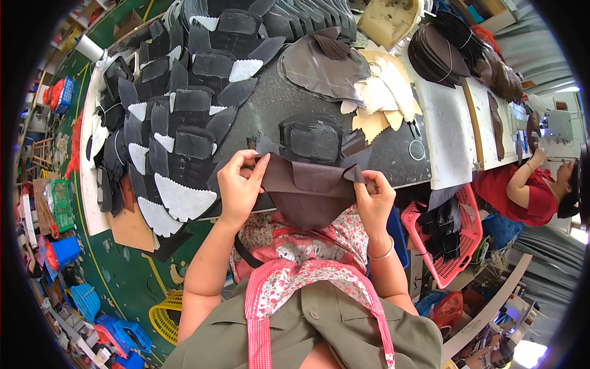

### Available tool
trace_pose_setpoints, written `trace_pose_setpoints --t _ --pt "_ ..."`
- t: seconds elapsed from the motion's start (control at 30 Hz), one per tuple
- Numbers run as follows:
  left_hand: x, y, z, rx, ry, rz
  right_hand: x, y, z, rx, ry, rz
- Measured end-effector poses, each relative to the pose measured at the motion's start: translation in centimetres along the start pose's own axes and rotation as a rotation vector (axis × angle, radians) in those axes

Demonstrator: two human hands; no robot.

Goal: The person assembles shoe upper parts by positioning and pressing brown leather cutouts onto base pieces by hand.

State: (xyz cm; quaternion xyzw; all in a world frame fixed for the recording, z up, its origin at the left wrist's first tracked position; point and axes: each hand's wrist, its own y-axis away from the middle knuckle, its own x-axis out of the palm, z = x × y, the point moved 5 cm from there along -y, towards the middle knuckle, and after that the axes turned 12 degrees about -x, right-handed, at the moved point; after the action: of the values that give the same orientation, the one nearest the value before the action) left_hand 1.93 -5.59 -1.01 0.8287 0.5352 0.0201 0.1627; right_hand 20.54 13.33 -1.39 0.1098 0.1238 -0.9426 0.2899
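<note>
Below the right edge of the black-topped table (267,107), a pink plastic basket (453,267) with lattice walls, loaded with black strips and panels (444,224) in a loose heap. Down at the left, a yellow basket (157,321), partly hidden, contents hard to make out. Farther left over the green floor (126,277), a blue basket (86,300) with slotted sides and a green basket (60,206), contents of both too small to tell. At the table's far edge, a cream tub (373,27), stained and smeared.

Over the table's near edge and above the floral apron (307,270): a dark brown leather-like panel (310,200), smooth and matte, rounded along the bottom, with a flap folded down at the top. Pinched at its upper left corner between thumb and fingers of the left hand (238,184); gripped at its upper right corner by the right hand (377,197), likewise thumb against fingers. Spread flat between the two.

Just beyond, lying on the table, a scuffed black panel (310,138). To the left, overlapping rows of black pieces (193,142) with white zigzag-edged patches (183,195). Farther up, glossy dark brown sheets (319,67), stacked, beside fanned cream zigzag-edged pieces (384,92).
</note>
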Motion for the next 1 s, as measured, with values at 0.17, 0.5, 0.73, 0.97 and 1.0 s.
trace_pose_setpoints --t 0.17,0.5,0.73,0.97,1.0 --pt "0.1 -0.2 -0.1 -0.023 -0.026 -0.019 0.1 -0.4 0.4 -0.035 0.046 0.009" --pt "0.1 -0.7 0.1 -0.094 0.009 0.002 0.3 -1.2 0.4 0.022 0.037 0.006" --pt "0.3 -0.9 0.2 -0.095 -0.022 -0.012 0.5 -1.4 -0.3 -0.027 0.110 0.004" --pt "0.5 -0.5 -3.8 0.349 -0.718 -0.150 -0.7 -3.2 -0.7 -0.053 0.250 -0.069" --pt "0.8 -0.3 -5.0 0.512 -0.819 -0.143 -1.0 -3.6 -0.8 -0.053 0.252 -0.085"
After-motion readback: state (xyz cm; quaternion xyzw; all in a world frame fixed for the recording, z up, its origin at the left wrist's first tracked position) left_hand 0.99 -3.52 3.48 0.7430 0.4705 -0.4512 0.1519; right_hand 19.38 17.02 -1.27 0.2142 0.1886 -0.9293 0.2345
